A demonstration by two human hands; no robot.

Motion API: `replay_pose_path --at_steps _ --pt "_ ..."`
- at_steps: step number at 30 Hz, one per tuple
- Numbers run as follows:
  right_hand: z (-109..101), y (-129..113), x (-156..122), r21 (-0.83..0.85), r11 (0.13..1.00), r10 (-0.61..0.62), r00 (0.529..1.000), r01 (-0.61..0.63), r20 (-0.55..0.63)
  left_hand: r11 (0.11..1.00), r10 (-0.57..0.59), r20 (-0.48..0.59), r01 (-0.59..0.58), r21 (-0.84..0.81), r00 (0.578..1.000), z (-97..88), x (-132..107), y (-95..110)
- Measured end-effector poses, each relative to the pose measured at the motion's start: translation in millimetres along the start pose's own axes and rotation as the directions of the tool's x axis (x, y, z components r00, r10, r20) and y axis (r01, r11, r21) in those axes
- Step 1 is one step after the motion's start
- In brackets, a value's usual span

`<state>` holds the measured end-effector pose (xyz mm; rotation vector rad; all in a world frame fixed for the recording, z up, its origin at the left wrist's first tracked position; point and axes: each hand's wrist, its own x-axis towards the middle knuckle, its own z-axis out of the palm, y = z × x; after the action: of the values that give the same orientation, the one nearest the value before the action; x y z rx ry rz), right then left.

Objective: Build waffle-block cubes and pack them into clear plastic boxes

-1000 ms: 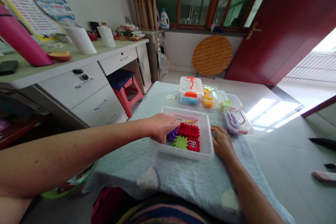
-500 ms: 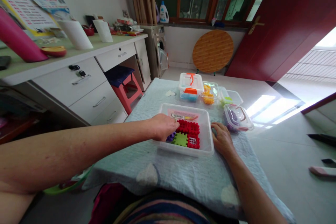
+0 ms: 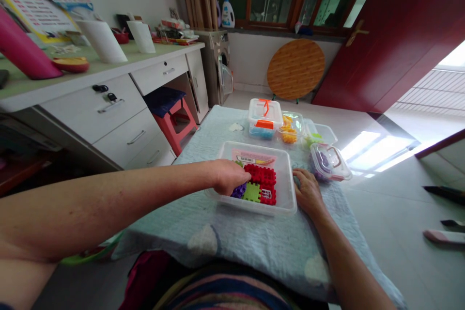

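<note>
A clear plastic box (image 3: 286, 203) stands on the cloth-covered table in front of me. Inside it lie red blocks (image 3: 263, 174) with notched edges, a light-green block (image 3: 252, 193), a red block with a white grid (image 3: 268, 194) and a purple block (image 3: 239, 191). My left hand (image 3: 230, 177) reaches over the box's left wall, fingers curled down among the blocks; whatever they grip is hidden beneath the hand. A bit of green shows behind its knuckles. Beside the box's right wall, my right hand (image 3: 308, 190) rests on the cloth, thumb and fingers apart.
Behind the box stand a lidded box with orange clips (image 3: 265, 118), a container of yellow pieces (image 3: 289, 131) and one with green pieces (image 3: 314, 140). A container of purple pieces (image 3: 323, 167) is at the table's right edge. A red stool (image 3: 178, 123) stands left.
My left hand has shifted slightly within the box, and more of the purple block and a bit of green now show. My right hand stays put. The view has tilted a little.
</note>
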<state>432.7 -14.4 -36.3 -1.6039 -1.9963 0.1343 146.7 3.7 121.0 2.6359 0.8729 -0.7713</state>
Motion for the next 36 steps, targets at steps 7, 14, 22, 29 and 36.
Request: replay_pose_path --at_steps 7,14,22,29,36 --pt "0 -1 0 -0.001 1.0 -0.018 1.0 0.018 -0.009 0.998 -0.051 -0.021 0.05 -0.023 0.998 -7.8 -9 4" --pt "-1 -1 0 -0.002 1.0 -0.015 1.0 0.015 -0.002 0.999 -0.009 -0.036 0.007 -0.047 0.999 -17.9 -12 -7" --pt "0 1 0 0.008 1.0 -0.017 1.0 0.017 -0.005 0.999 -0.045 0.012 0.045 0.022 0.999 -16.1 -13 1" --pt "0 0 0 0.003 1.0 -0.016 1.0 0.016 -0.007 1.0 -0.022 -0.014 0.022 0.009 1.0 -19.3 -15 2" --pt "0 1 0 0.005 1.0 -0.007 1.0 0.007 -0.004 0.989 0.132 -0.124 -0.14 -0.055 0.984 -0.6 -7 -5"
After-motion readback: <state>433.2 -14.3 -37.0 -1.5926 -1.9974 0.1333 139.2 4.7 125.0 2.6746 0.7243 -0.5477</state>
